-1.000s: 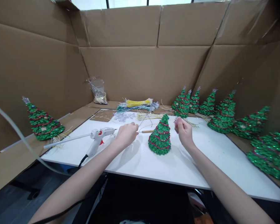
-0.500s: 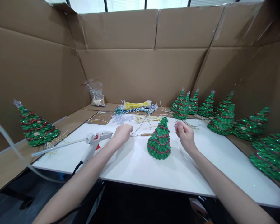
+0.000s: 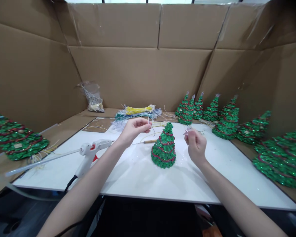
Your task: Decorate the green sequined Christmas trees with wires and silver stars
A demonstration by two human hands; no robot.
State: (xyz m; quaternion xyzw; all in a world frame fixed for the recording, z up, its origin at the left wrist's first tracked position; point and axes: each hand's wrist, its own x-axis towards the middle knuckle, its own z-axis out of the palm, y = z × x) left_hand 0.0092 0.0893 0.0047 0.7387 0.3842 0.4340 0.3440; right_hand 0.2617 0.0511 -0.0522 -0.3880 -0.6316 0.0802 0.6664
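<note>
A small green sequin tree (image 3: 163,147) with red bands stands on the white board (image 3: 148,174) between my hands. My left hand (image 3: 134,129) is raised to the left of the treetop, fingers pinched on a thin dark wire (image 3: 151,126) that curls down. My right hand (image 3: 195,144) hovers to the right of the tree, closed on a small silvery piece (image 3: 187,130) at its fingertips. A wooden-handled pick (image 3: 148,141) lies on the board behind the tree. A white glue gun (image 3: 90,154) with a glue stick rests at the left.
Several finished sequin trees (image 3: 227,121) line the right side and back; one more (image 3: 14,140) stands at far left. Bundles of yellow and blue wires (image 3: 138,112) and a plastic bag (image 3: 92,97) lie at the back. Cardboard walls (image 3: 143,65) enclose the bench.
My left hand has lifted off the board by the pick and risen beside the treetop, holding the thin wire. My right hand stays beside the tree. The view has shifted slightly right.
</note>
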